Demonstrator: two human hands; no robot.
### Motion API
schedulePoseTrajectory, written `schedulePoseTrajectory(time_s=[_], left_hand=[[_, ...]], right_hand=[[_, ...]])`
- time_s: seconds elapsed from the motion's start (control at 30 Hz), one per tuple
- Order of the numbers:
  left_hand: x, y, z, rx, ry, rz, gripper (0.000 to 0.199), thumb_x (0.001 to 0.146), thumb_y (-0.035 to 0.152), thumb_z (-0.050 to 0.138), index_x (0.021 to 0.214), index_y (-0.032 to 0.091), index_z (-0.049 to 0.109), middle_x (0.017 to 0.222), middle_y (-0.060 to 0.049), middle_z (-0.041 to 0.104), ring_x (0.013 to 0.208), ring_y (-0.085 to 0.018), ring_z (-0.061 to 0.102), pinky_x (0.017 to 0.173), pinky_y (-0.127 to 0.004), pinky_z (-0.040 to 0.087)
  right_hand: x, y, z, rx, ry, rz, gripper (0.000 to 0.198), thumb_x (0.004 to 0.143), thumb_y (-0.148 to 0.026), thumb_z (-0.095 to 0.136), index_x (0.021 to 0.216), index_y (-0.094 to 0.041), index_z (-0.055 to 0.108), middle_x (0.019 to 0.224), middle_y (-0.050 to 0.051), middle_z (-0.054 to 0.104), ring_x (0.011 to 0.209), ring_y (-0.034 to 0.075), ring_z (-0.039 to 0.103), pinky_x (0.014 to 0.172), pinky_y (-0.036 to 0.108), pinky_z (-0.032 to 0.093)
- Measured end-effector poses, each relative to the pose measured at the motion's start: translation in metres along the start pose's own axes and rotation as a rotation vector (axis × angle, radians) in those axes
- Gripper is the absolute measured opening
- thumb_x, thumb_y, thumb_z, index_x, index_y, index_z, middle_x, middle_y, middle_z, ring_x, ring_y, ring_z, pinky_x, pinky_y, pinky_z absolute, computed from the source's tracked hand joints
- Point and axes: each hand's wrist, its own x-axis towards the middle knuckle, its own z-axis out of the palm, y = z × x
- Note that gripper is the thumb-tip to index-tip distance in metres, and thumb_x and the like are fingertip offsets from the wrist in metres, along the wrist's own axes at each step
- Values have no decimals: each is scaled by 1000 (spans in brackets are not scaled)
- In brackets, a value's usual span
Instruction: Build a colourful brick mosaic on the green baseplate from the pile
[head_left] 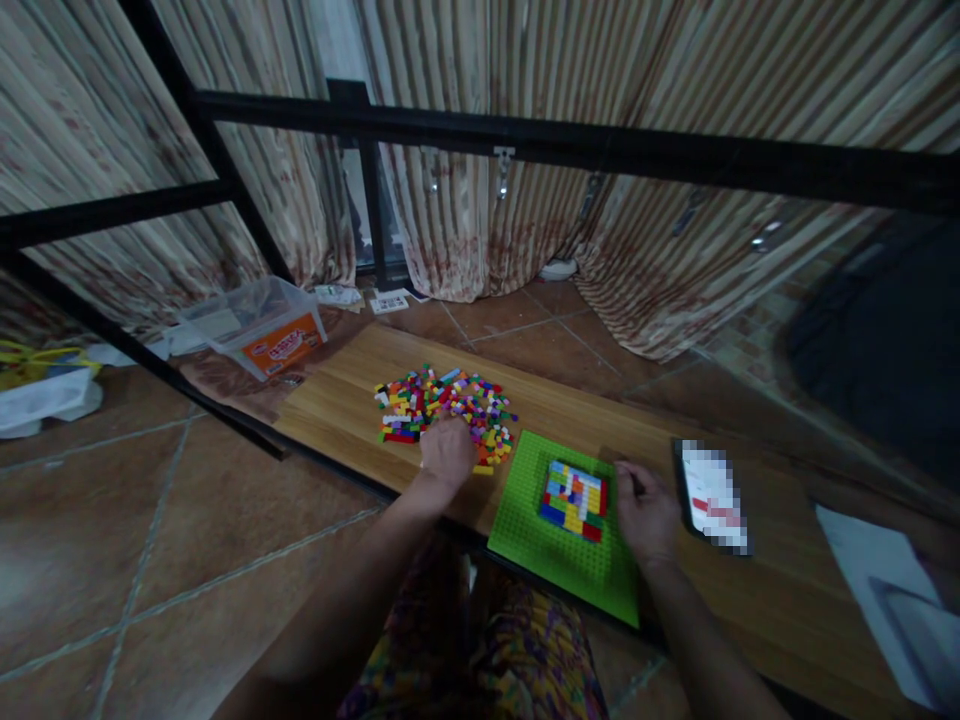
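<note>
My left hand (pixel 448 450) reaches down onto the near edge of a pile of loose, many-coloured toy building bricks (pixel 420 396). Its fingers are hidden beneath the back of the hand. A green studded baseplate (pixel 517 515) lies to the right of the pile. Near its middle, several bricks form a roughly square patchwork (pixel 576 502) in blue, yellow, red, white and green. My right hand (pixel 646 510) is at the baseplate's right side, fingers curled and closed. Whatever may be between those fingertips is too small to make out.
The wooden table (pixel 341 400) is long and low. A phone (pixel 712 497) with a blurred screen lies right of my right hand. White sheets (pixel 870 560) are at the far right. A clear plastic box (pixel 277 335) with an orange label stands beyond the left end. Black metal bars (pixel 525 130) cross ahead.
</note>
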Motion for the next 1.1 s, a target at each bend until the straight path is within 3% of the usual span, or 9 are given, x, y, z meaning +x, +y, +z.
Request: schedulePoseTrajectory(time_s=[0.3, 0.6, 1.1], left_hand=[[2, -4, -12, 32, -65, 5, 26, 83, 13, 50, 104, 11, 66, 100, -16, 71, 99, -28, 68, 82, -35, 54], [7, -8, -4, 27, -51, 20, 25, 83, 12, 49, 102, 13, 66, 96, -14, 71, 97, -26, 68, 82, -35, 54], [5, -4, -3, 35, -34, 56, 30, 84, 8, 42, 101, 6, 67, 93, -18, 70, 93, -28, 69, 77, -35, 55]], right_hand=[[0, -3, 0, 14, -5, 3, 43, 89, -48, 41, 92, -17, 69, 92, 11, 71, 85, 23, 65, 79, 35, 49], [1, -1, 2, 43, 6, 11, 41, 88, -48, 43, 91, -17, 69, 93, 10, 70, 86, 23, 65, 80, 36, 49], [0, -3, -1, -26, 8, -38, 43, 90, -48, 39, 92, -17, 69, 91, 11, 71, 84, 23, 65, 78, 36, 49]])
